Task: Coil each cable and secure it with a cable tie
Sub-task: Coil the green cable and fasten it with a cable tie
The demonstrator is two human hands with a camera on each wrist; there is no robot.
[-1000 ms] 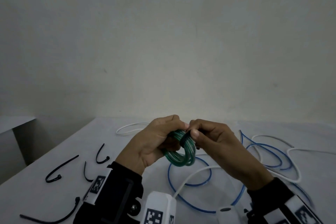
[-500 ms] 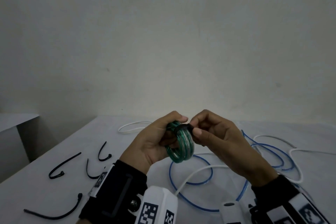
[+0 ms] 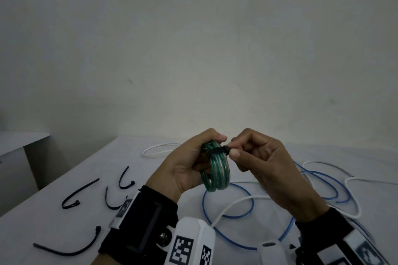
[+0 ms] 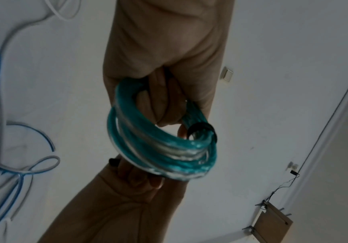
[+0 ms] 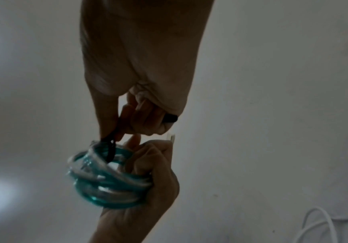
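While left hand (image 3: 185,165) is gripping green coil (image 3: 217,173) above table (image 3: 71,221), right hand (image 3: 258,163) is pinching black tie (image 3: 216,150) at coil's 12 o'clock; right wrist view alone showing tie tail (image 5: 170,118) exiting fist; tie now cinched tighter than before.

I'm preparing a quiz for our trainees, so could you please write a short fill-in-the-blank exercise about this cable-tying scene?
1. The left hand grips a coiled cable whose colour is ____.
2. The right hand pinches a cable tie whose colour is ____.
3. The spare ties lying on the table number ____.
4. The loose cables on the table are white and ____.

Missing words: green; black; four; blue
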